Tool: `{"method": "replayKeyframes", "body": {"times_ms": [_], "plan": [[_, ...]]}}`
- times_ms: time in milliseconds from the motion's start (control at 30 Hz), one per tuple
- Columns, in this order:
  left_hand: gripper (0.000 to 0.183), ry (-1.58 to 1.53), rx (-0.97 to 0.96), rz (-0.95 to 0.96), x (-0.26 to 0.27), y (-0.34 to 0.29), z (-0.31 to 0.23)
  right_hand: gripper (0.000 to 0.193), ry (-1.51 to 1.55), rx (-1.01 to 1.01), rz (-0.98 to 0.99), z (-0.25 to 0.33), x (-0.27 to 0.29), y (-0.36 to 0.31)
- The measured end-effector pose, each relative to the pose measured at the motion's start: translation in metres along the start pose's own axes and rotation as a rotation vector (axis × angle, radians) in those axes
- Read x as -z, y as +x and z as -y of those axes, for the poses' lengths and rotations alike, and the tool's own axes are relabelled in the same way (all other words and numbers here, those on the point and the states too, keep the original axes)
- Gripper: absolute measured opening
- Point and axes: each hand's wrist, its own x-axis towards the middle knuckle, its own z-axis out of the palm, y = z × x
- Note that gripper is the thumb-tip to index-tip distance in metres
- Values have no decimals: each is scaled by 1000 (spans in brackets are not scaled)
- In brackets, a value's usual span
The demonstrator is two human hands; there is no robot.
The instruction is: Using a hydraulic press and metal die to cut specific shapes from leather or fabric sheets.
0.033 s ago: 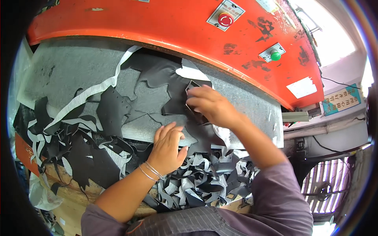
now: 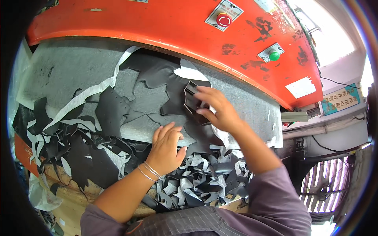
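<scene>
A dark metal-walled cutting die stands on the black leather sheet, whose cut edge is jagged. Over its right side is my right hand, fingers and thumb apart; the die's right part is hidden under it. Whether the fingertips touch the metal is unclear. My left hand rests with loosely bent, parted fingers at the near edge of the grey cutting board, beside a pointed flap of leather. Two thin bangles circle the left wrist.
Ahead runs an orange machine beam with a red button and a green button. Black scraps and a long pale strip lie left. More offcuts heap before me. A fan stands right.
My right hand's fingers have drawn back rightward from the die's left wall and spread from the thumb, showing more of the die's inside. The left hand stays in place.
</scene>
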Motion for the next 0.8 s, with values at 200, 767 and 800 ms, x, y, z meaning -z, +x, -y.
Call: {"method": "replayKeyframes", "body": {"times_ms": [200,767,800], "plan": [[31,63,4,-22,12,27,-12,99,49,-604,-134,15,-37,-90],[30,175,-3,203,10,84,12,35,128,-602,-346,11,-32,-110],[30,177,-15,208,12,85,9,36,132,-596,-348,13,-28,-111]]}}
